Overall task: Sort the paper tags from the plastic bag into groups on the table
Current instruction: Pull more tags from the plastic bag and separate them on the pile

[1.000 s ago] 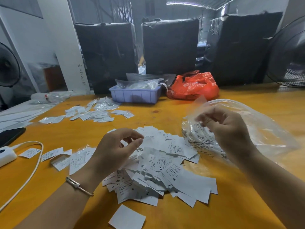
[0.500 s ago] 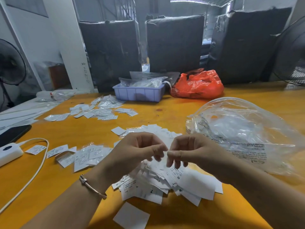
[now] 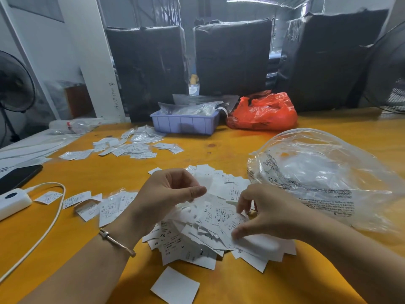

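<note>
We see a heap of paper tags (image 3: 210, 224) at lower centre of the frame on the orange table (image 3: 219, 148), white slips with size letters such as XS and S. The left hand (image 3: 166, 194) hovers over the heap's left side, fingers curled and thumb laid toward the forefinger; it looks to pinch a blurred white tag (image 3: 202, 181), though we cannot be sure it grips one. A thin bracelet (image 3: 116, 240) sits on that wrist. The right hand (image 3: 265, 212) is down on the heap's right side, fingers bent and spread, thumb and forefinger tips touching slips; a firm pinch we cannot tell.

The clear plastic bag (image 3: 324, 174) lies crumpled at right of frame, just beside the heap, printed warning text on it. One blank square tag (image 3: 175, 285) lies apart at bottom centre. A smaller group of tags (image 3: 92, 204) lies at left of the left hand, some under clear wrap. Another scattered group (image 3: 129, 147) lies at upper left of the table.

A blue tray (image 3: 186, 125) with clear bags stands at upper centre, a red bag (image 3: 265, 113) just beside it on the right. White charger (image 3: 13, 201) and cable (image 3: 50, 222) at left edge, dark phone (image 3: 17, 176) above them.
</note>
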Demonstrator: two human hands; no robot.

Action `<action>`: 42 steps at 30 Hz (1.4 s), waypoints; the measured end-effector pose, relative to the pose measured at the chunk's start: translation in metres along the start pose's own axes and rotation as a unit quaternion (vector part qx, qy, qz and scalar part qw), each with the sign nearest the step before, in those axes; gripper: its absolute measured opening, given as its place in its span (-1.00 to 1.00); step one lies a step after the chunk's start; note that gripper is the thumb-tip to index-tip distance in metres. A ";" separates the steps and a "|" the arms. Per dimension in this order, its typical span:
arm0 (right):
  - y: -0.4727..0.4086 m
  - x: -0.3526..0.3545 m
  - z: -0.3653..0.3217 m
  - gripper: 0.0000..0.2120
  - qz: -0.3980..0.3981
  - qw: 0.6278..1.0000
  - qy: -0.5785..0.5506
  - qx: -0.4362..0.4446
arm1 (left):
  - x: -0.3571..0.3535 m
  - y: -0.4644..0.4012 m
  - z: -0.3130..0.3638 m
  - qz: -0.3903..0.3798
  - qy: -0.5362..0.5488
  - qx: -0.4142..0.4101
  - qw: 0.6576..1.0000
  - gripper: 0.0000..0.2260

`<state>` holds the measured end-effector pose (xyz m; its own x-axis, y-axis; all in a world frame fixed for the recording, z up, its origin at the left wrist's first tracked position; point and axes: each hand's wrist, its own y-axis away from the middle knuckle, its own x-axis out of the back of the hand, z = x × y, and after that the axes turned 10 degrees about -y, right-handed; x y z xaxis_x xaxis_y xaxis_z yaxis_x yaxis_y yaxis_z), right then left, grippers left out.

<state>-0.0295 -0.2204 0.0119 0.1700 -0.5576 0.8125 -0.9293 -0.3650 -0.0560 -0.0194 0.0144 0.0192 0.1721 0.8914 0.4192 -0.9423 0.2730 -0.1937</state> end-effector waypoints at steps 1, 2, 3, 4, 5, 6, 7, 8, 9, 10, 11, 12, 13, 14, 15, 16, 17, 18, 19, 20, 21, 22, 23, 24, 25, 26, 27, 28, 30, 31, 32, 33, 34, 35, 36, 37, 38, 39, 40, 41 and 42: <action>0.000 0.000 -0.001 -0.55 -0.002 1.000 0.009 -0.008 | 0.000 0.000 0.000 -0.002 -0.001 -0.001 1.000 -0.84; 0.001 -0.001 -0.001 -0.54 -0.001 1.000 0.011 -0.012 | -0.001 0.000 0.000 -0.002 -0.002 -0.002 1.000 -0.84; 0.001 -0.001 -0.002 -0.54 -0.001 1.000 0.010 -0.013 | -0.001 0.000 0.000 -0.003 -0.003 -0.002 1.000 -0.84; 0.001 -0.001 -0.002 -0.55 0.001 1.000 0.008 -0.011 | -0.002 0.000 0.000 -0.003 -0.004 -0.003 1.000 -0.85; 0.001 -0.001 -0.003 -0.56 0.003 1.000 0.007 -0.010 | -0.002 0.000 0.000 -0.003 -0.006 -0.002 1.000 -0.85; 0.001 -0.001 -0.004 -0.57 0.008 1.000 0.008 -0.008 | -0.003 0.000 0.000 -0.004 -0.009 -0.002 1.000 -0.85; 0.001 -0.001 -0.004 -0.59 0.014 1.000 0.010 -0.006 | -0.003 0.000 0.000 -0.004 -0.012 -0.001 1.000 -0.85; 0.002 -0.001 -0.005 -0.60 0.020 1.000 0.015 -0.004 | -0.003 0.000 0.000 -0.003 -0.014 0.000 1.000 -0.85; 0.002 -0.001 -0.006 -0.62 0.027 0.999 0.021 -0.001 | -0.004 0.000 0.000 -0.002 -0.015 0.001 1.000 -0.84; 0.002 0.000 -0.007 -0.63 0.033 0.999 0.029 0.001 | -0.004 0.000 -0.001 0.000 -0.016 0.002 1.000 -0.83; 0.002 0.000 -0.007 -0.64 0.038 0.999 0.039 0.003 | -0.004 0.000 -0.001 0.002 -0.016 0.002 1.000 -0.82; 0.003 -0.001 -0.008 -0.65 0.041 0.998 0.046 0.004 | -0.004 0.000 -0.001 0.003 -0.016 0.003 1.000 -0.82; 0.003 -0.001 -0.009 -0.66 0.044 0.998 0.050 0.006 | -0.004 0.000 -0.001 0.004 -0.016 0.003 1.000 -0.81; 0.004 -0.002 -0.009 -0.68 0.045 0.998 0.050 0.009 | -0.004 0.000 -0.001 0.004 -0.015 0.004 1.000 -0.81; 0.004 -0.004 -0.009 -0.70 0.046 0.998 0.049 0.011 | -0.004 0.000 -0.001 0.005 -0.015 0.004 1.000 -0.81; 0.003 -0.005 -0.009 -0.72 0.049 0.998 0.044 0.014 | -0.004 0.000 -0.001 0.005 -0.015 0.004 1.000 -0.81; 0.003 -0.005 -0.008 -0.75 0.054 0.998 0.035 0.016 | -0.004 0.000 -0.002 0.005 -0.015 0.004 1.000 -0.81; 0.002 -0.005 -0.007 -0.78 0.061 0.998 0.020 0.018 | -0.004 0.000 -0.002 0.005 -0.015 0.004 1.000 -0.81; 0.001 -0.005 -0.005 -0.80 0.068 0.998 0.002 0.018 | -0.004 -0.001 -0.002 0.004 -0.014 0.004 1.000 -0.81; 0.000 -0.004 -0.002 -0.82 0.073 0.997 -0.019 0.017 | -0.004 0.000 -0.003 0.003 -0.014 0.004 1.000 -0.82; -0.002 -0.004 0.000 -0.83 0.079 0.996 -0.044 0.018 | -0.004 0.000 -0.003 0.000 -0.015 0.003 1.000 -0.83; -0.003 -0.003 0.002 -0.85 0.090 0.993 -0.074 0.021 | -0.004 0.000 -0.003 -0.003 -0.016 0.003 1.000 -0.84; -0.005 -0.002 0.004 -0.87 0.108 0.988 -0.106 0.026 | -0.004 0.000 -0.003 -0.005 -0.016 0.002 1.000 -0.84; -0.006 -0.001 0.005 -0.88 0.131 0.981 -0.137 0.036 | -0.004 0.000 -0.004 -0.007 -0.016 0.001 1.000 -0.84; -0.007 -0.001 0.006 -0.88 0.158 0.972 -0.170 0.048 | -0.005 0.000 -0.004 -0.008 -0.015 0.000 1.000 -0.84; -0.007 0.000 0.006 -0.89 0.186 0.959 -0.205 0.058 | -0.005 0.000 -0.003 -0.009 -0.015 -0.003 1.000 -0.82; -0.008 0.001 0.007 -0.89 0.214 0.944 -0.242 0.065 | -0.005 0.000 -0.003 -0.010 -0.015 -0.007 1.000 -0.81; -0.008 0.002 0.007 -0.89 0.238 0.928 -0.277 0.068 | -0.006 0.000 -0.002 -0.010 -0.015 -0.012 1.000 -0.79; -0.009 0.002 0.007 -0.88 0.266 0.904 -0.328 0.068 | -0.006 0.000 -0.001 -0.013 -0.015 -0.020 1.000 -0.78; -0.008 0.002 0.006 -0.89 0.270 0.897 -0.343 0.068 | -0.006 0.000 -0.001 -0.017 -0.015 -0.023 0.999 -0.79; -0.008 0.003 0.005 -0.90 0.271 0.891 -0.357 0.069 | -0.007 0.001 -0.001 -0.023 -0.014 -0.026 0.999 -0.80; -0.006 0.004 0.004 -0.90 0.271 0.886 -0.370 0.071 | -0.007 0.001 0.000 -0.030 -0.013 -0.030 0.999 -0.81; -0.005 0.006 0.002 -0.90 0.271 0.880 -0.382 0.075 | -0.007 0.002 0.001 -0.036 -0.010 -0.034 0.999 -0.82; -0.003 0.008 0.000 -0.89 0.269 0.876 -0.392 0.080 | -0.007 0.002 0.002 -0.041 -0.008 -0.040 0.998 -0.82; 0.000 0.011 -0.002 -0.86 0.264 0.874 -0.398 0.088 | -0.008 0.003 0.003 -0.044 -0.007 -0.045 0.998 -0.83; 0.002 0.013 -0.006 -0.83 0.257 0.873 -0.403 0.097 | -0.008 0.003 0.004 -0.047 -0.010 -0.050 0.998 -0.85; 0.005 0.015 -0.009 -0.80 0.252 0.871 -0.408 0.109 | -0.008 0.003 0.005 -0.049 -0.013 -0.056 0.997 -0.87; 0.007 0.017 -0.012 -0.79 0.249 0.867 -0.414 0.123 | -0.008 0.004 0.005 -0.051 -0.016 -0.060 0.997 -0.87; 0.009 0.018 -0.015 -0.78 0.248 0.862 -0.419 0.140 | -0.008 0.004 0.004 -0.054 -0.020 -0.062 0.996 -0.86; 0.011 0.020 -0.018 -0.80 0.248 0.858 -0.422 0.158 | -0.009 0.003 0.004 -0.057 -0.025 -0.063 0.996 -0.84; 0.012 0.020 -0.020 -0.82 0.246 0.855 -0.422 0.174 | -0.009 0.003 0.004 -0.061 -0.030 -0.063 0.996 -0.83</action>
<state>-0.0438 -0.2214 0.0395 0.0985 -0.9934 -0.0596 -0.8277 -0.0485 -0.5591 -0.0253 0.0060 0.0185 0.2625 0.8264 0.4982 -0.8709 0.4252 -0.2464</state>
